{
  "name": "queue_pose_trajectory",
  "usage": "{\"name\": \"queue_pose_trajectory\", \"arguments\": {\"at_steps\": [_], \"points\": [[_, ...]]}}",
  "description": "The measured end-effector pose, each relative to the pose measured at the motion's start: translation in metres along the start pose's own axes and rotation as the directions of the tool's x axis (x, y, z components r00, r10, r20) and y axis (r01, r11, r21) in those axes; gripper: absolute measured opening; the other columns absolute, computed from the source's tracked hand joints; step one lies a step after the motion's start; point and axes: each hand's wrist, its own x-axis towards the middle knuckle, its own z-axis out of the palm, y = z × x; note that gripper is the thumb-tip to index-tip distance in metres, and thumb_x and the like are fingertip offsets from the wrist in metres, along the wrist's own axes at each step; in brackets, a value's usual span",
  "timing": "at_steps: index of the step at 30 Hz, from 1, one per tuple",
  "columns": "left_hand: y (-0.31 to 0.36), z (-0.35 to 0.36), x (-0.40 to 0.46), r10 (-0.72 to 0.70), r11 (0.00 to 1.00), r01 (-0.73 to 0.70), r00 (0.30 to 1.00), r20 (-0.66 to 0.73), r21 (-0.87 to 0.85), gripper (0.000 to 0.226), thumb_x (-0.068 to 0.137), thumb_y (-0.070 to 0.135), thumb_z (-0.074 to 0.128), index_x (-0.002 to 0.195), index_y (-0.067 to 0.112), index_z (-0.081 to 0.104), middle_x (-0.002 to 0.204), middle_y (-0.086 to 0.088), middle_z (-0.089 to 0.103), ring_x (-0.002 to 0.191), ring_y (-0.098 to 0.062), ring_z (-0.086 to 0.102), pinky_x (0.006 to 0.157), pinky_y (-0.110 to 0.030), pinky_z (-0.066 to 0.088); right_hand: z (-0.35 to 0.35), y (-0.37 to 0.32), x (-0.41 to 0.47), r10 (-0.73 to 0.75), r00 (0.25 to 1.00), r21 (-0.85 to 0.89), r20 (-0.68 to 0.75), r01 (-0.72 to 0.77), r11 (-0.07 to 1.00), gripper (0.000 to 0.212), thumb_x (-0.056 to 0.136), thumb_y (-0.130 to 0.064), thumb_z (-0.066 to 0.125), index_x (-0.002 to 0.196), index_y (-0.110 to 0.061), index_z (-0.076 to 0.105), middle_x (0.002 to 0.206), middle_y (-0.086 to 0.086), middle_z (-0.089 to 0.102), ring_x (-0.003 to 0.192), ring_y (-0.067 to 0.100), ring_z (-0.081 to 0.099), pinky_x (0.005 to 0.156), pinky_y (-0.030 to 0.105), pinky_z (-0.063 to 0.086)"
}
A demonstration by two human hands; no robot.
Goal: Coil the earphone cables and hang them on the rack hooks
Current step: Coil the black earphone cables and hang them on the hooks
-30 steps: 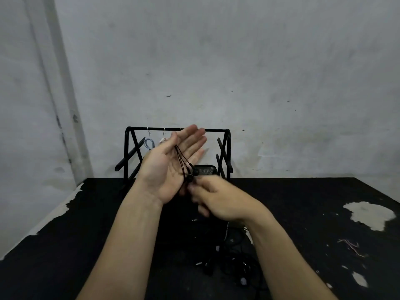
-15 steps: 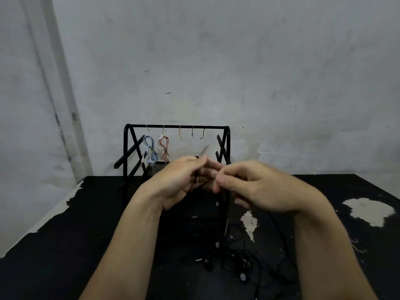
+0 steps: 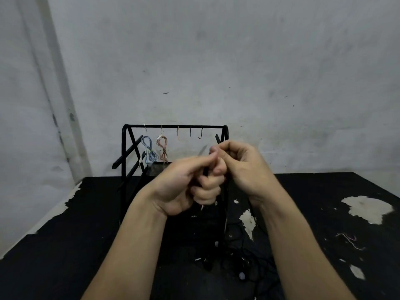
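A black earphone cable (image 3: 205,172) runs between my two hands, held up in front of the rack. My left hand (image 3: 188,185) has its fingers curled round the cable. My right hand (image 3: 240,167) pinches the cable just above the left fingers. The black rack (image 3: 173,126) stands at the back of the table, with several small hooks on its top bar. A coiled blue earphone (image 3: 149,151) hangs on the first hook and a coiled pink earphone (image 3: 162,148) on the second. Three hooks (image 3: 190,132) to the right are bare.
More black cables and earbuds (image 3: 240,263) lie tangled on the black table (image 3: 65,245) below my hands. The table's paint is chipped in pale patches (image 3: 365,207). A thin pink wire scrap (image 3: 350,240) lies at the right. A grey wall stands close behind.
My left hand went from open and flat to curled round the cable. My right hand rose from below the left palm to level with the left fingers, drawing the cable up.
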Motion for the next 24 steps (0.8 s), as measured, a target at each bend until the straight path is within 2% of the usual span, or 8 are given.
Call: {"name": "queue_pose_trajectory", "arguments": {"at_steps": [3, 6, 8, 12, 14, 20, 22, 24], "points": [[0.005, -0.006, 0.001, 0.152, 0.984, -0.163, 0.979, -0.134, -0.076, 0.027, 0.098, 0.029, 0.039, 0.077, 0.015, 0.048, 0.056, 0.008, 0.023, 0.042, -0.007, 0.019, 0.043, -0.023, 0.015, 0.016, 0.017, 0.002, 0.091, 0.994, 0.025, 0.057, -0.092, 0.995, 0.03, 0.101, -0.017, 0.055, 0.078, -0.026, 0.072, 0.068, -0.005, 0.064, 0.059, 0.005, 0.054, 0.054, 0.019, 0.041], [0.01, -0.011, 0.0, 0.25, 0.961, -0.276, 0.911, -0.328, -0.035, 0.026, 0.097, 0.027, 0.04, 0.08, 0.012, 0.053, 0.058, 0.004, 0.032, 0.046, -0.01, 0.032, 0.045, -0.023, 0.024, 0.025, 0.028, -0.003, 0.201, 0.968, -0.206, 0.153, -0.168, 0.964, 0.028, 0.104, -0.022, 0.049, 0.089, -0.032, 0.07, 0.071, 0.01, 0.057, 0.056, 0.021, 0.046, 0.053, 0.032, 0.034], [0.011, -0.014, -0.002, 0.279, 0.955, -0.295, 0.875, -0.395, 0.02, 0.024, 0.095, 0.027, 0.043, 0.086, 0.01, 0.057, 0.061, 0.001, 0.041, 0.051, -0.013, 0.042, 0.045, -0.022, 0.031, 0.026, 0.031, -0.006, 0.283, 0.924, -0.346, 0.258, -0.186, 0.92, 0.03, 0.105, -0.019, 0.044, 0.09, -0.026, 0.068, 0.068, 0.008, 0.054, 0.053, 0.021, 0.049, 0.055, 0.033, 0.037], [0.008, -0.021, -0.001, 0.32, 0.946, -0.304, 0.824, -0.469, 0.111, 0.028, 0.101, 0.023, 0.04, 0.094, 0.007, 0.063, 0.074, -0.006, 0.065, 0.068, -0.019, 0.063, 0.055, -0.022, 0.048, 0.022, 0.024, -0.014, 0.5, 0.692, -0.578, 0.521, -0.145, 0.803, 0.03, 0.108, -0.021, 0.038, 0.11, -0.003, 0.063, 0.067, 0.0, 0.055, 0.053, 0.016, 0.057, 0.061, 0.028, 0.046], [0.005, -0.025, 0.001, 0.337, 0.941, -0.295, 0.807, -0.486, 0.163, 0.034, 0.106, 0.021, 0.034, 0.098, 0.006, 0.063, 0.08, -0.008, 0.07, 0.077, -0.02, 0.069, 0.064, -0.023, 0.053, 0.018, 0.014, -0.018, 0.536, 0.625, -0.613, 0.567, -0.115, 0.782, 0.031, 0.108, -0.018, 0.037, 0.114, 0.0, 0.061, 0.064, 0.0, 0.052, 0.053, 0.017, 0.057, 0.064, 0.028, 0.048], [-0.008, -0.031, 0.009, 0.344, 0.873, -0.095, 0.815, -0.466, 0.479, 0.036, 0.108, 0.022, 0.033, 0.099, 0.01, 0.065, 0.091, -0.008, 0.073, 0.096, -0.022, 0.067, 0.095, -0.041, 0.052, -0.006, -0.027, -0.026, 0.467, 0.703, -0.647, 0.537, -0.012, 0.763, 0.029, 0.106, -0.026, 0.044, 0.106, -0.012, 0.069, 0.051, -0.011, 0.047, 0.051, 0.016, 0.053, 0.06, 0.034, 0.045], [-0.012, -0.031, 0.009, 0.321, 0.794, 0.01, 0.842, -0.433, 0.608, 0.036, 0.107, 0.024, 0.034, 0.095, 0.016, 0.067, 0.087, -0.003, 0.073, 0.092, -0.017, 0.066, 0.094, -0.04, 0.05, -0.014, -0.037, -0.03, 0.399, 0.771, -0.635, 0.496, 0.009, 0.772, 0.026, 0.105, -0.028, 0.047, 0.101, -0.016, 0.07, 0.051, -0.012, 0.049, 0.05, 0.013, 0.052, 0.057, 0.033, 0.043], [-0.015, -0.028, 0.006, 0.242, 0.746, 0.085, 0.889, -0.388, 0.661, 0.038, 0.107, 0.029, 0.037, 0.087, 0.021, 0.069, 0.079, 0.001, 0.07, 0.084, -0.015, 0.064, 0.086, -0.035, 0.048, -0.021, -0.044, -0.029, 0.277, 0.865, -0.634, 0.42, 0.061, 0.771, 0.024, 0.104, -0.025, 0.049, 0.096, -0.019, 0.071, 0.053, -0.017, 0.056, 0.052, 0.002, 0.053, 0.059, 0.021, 0.042]]}}
